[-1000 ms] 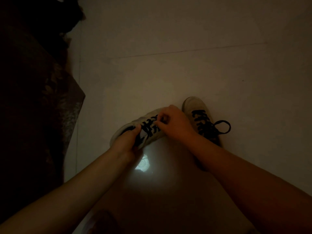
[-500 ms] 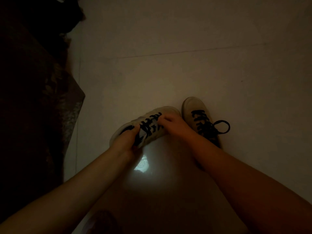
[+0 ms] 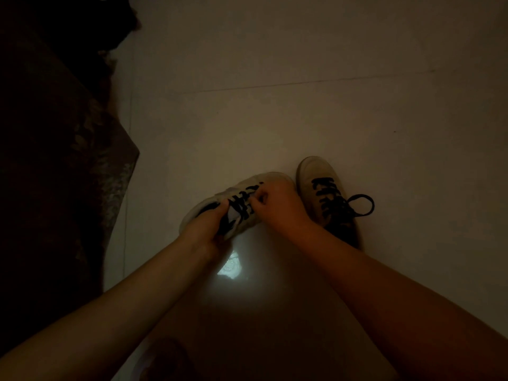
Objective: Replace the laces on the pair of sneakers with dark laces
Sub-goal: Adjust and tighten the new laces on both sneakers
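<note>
Lighting is very dim. 2 pale sneakers sit on a pale tiled floor (image 3: 302, 64), toward its middle.

The left sneaker (image 3: 264, 181) lies tilted, toe pointing away and to the right. The left hand (image 3: 204, 229) grips it at the heel end, fingers curled round the collar and thumb laid along the tongue. The right hand (image 3: 277, 204) is curled over the dark lace (image 3: 243, 202) in this sneaker, fingertips pinching it near the upper eyelets.

The right sneaker (image 3: 313, 174) stands just beside the first, toes near each other. Its dark lace (image 3: 328, 191) is threaded, with 1 loop (image 3: 362, 204) lying on the floor at its right side.

A dark patterned mat (image 3: 68, 174) covers the floor's left edge. A bright reflection (image 3: 229, 268) shows on the floor below the left hand.
</note>
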Demonstrator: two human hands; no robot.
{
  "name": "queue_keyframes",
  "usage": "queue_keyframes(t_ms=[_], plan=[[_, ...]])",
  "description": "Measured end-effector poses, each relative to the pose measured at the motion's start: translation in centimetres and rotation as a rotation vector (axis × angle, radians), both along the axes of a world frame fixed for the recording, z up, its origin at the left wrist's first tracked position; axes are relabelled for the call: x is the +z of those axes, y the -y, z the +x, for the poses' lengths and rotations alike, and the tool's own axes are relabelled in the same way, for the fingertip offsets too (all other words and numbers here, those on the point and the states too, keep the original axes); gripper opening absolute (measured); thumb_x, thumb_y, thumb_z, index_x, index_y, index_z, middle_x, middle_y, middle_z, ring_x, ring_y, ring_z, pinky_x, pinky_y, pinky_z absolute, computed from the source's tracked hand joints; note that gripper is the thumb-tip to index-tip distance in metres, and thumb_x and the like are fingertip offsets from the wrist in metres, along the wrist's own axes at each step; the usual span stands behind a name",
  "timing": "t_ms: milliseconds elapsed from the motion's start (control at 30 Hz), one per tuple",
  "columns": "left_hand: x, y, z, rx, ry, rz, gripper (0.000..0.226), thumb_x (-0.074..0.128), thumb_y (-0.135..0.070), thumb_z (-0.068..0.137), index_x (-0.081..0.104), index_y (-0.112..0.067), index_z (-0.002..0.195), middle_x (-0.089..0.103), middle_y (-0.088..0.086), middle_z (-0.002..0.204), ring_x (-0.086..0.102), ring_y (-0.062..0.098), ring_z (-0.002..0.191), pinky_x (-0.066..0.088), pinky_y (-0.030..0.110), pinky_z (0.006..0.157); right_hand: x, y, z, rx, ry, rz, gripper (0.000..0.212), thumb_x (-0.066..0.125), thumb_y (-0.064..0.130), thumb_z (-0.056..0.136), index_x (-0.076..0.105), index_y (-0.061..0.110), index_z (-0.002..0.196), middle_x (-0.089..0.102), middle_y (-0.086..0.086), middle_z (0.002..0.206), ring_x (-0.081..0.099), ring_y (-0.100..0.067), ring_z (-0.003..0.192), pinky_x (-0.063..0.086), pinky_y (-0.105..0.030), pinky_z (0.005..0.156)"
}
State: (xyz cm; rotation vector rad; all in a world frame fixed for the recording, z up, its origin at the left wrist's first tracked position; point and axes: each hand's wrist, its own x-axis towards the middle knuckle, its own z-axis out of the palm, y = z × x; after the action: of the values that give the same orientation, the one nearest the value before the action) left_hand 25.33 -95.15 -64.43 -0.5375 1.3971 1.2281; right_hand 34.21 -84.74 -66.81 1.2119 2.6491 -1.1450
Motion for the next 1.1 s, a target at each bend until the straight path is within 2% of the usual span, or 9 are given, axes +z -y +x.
queue_keyframes(t_ms=[100,200,367,500,633,767,867,967,1100], plan=[[0.2,-0.1,0.1,-0.003,0.011,0.005,0.029,0.044,-0.029,0.099,0.061,-0.009,0.111,0.065,0.007,0.089,0.063,0.016,0.073,0.051,0.027,0.057,0.3,0.3,-0.1,-0.040,-0.037,-0.017,0.021,0.059,0.021,0.085,0.069,0.003,0.079,0.055,-0.005,0.060,0.056,-0.022,0.063,0.046,-0.035,0.059],[0.4,-0.1,0.2,0.025,0.009,0.003,0.028,0.043,-0.027,0.100,0.061,-0.008,0.107,0.065,0.008,0.082,0.063,0.016,0.066,0.052,0.025,0.051,0.7,0.4,-0.4,-0.100,-0.117,-0.114,0.016,0.061,0.016,0.085,0.069,0.003,0.078,0.046,0.005,0.051,0.052,-0.017,0.061,0.047,-0.034,0.064],[0.5,-0.4,0.4,0.026,-0.024,-0.037,0.031,0.042,-0.027,0.100,0.056,-0.001,0.110,0.064,0.007,0.092,0.063,0.012,0.059,0.052,0.020,0.051,0.9,0.7,-0.7,-0.112,-0.141,-0.105,0.019,0.064,0.013,0.082,0.068,-0.003,0.072,0.053,-0.009,0.055,0.051,-0.020,0.059,0.045,-0.036,0.060],[1.3,-0.7,0.7,0.021,0.005,-0.019,0.040,0.037,-0.026,0.102,0.051,0.000,0.128,0.061,0.010,0.110,0.061,0.024,0.102,0.051,0.021,0.057,1.5,0.6,-1.3,-0.019,-0.081,-0.149,0.016,0.063,0.011,0.081,0.072,-0.002,0.080,0.060,-0.013,0.061,0.050,-0.016,0.057,0.043,-0.030,0.058],[1.3,-1.0,1.0,0.000,-0.029,-0.044,0.040,0.033,-0.023,0.103,0.044,-0.001,0.135,0.050,0.016,0.135,0.048,0.026,0.124,0.040,0.027,0.082,2.1,-0.8,-2.1,-0.125,0.026,-0.400,0.020,0.058,0.015,0.087,0.062,0.008,0.068,0.050,-0.002,0.062,0.047,-0.014,0.064,0.034,-0.023,0.054],[0.9,-0.7,0.9,0.003,-0.033,-0.043,0.037,0.039,-0.021,0.101,0.047,-0.005,0.133,0.054,0.012,0.129,0.053,0.026,0.114,0.042,0.029,0.081,2.2,-2.1,-2.3,-0.503,0.006,-0.890,0.028,0.055,0.018,0.084,0.045,0.016,0.058,0.038,0.002,0.055,0.033,-0.009,0.044,0.026,-0.018,0.040],[0.6,-0.5,0.8,-0.004,-0.017,-0.032,0.036,0.041,-0.020,0.100,0.048,-0.003,0.132,0.055,0.011,0.127,0.055,0.025,0.108,0.043,0.030,0.080,1.6,-2.6,-1.7,-0.483,-0.021,-1.031,0.028,0.054,0.015,0.086,0.044,0.016,0.060,0.037,0.003,0.053,0.030,-0.006,0.040,0.020,-0.018,0.040],[1.0,-0.5,0.8,-0.017,-0.022,-0.041,0.034,0.042,-0.020,0.100,0.049,-0.004,0.129,0.058,0.012,0.117,0.055,0.026,0.109,0.043,0.029,0.081,1.9,-2.7,-1.5,-0.453,-0.020,-0.951,0.021,0.060,0.019,0.085,0.053,0.014,0.066,0.045,0.000,0.062,0.037,-0.010,0.051,0.026,-0.021,0.046],[1.1,-0.2,0.5,-0.024,-0.002,-0.046,0.035,0.047,-0.022,0.098,0.052,-0.004,0.128,0.060,0.013,0.121,0.058,0.021,0.092,0.047,0.027,0.064,2.6,-2.1,0.2,-0.195,0.027,-0.373,0.033,0.060,0.018,0.086,0.053,0.001,0.058,0.051,-0.015,0.057,0.049,-0.025,0.052,0.032,-0.023,0.048]])
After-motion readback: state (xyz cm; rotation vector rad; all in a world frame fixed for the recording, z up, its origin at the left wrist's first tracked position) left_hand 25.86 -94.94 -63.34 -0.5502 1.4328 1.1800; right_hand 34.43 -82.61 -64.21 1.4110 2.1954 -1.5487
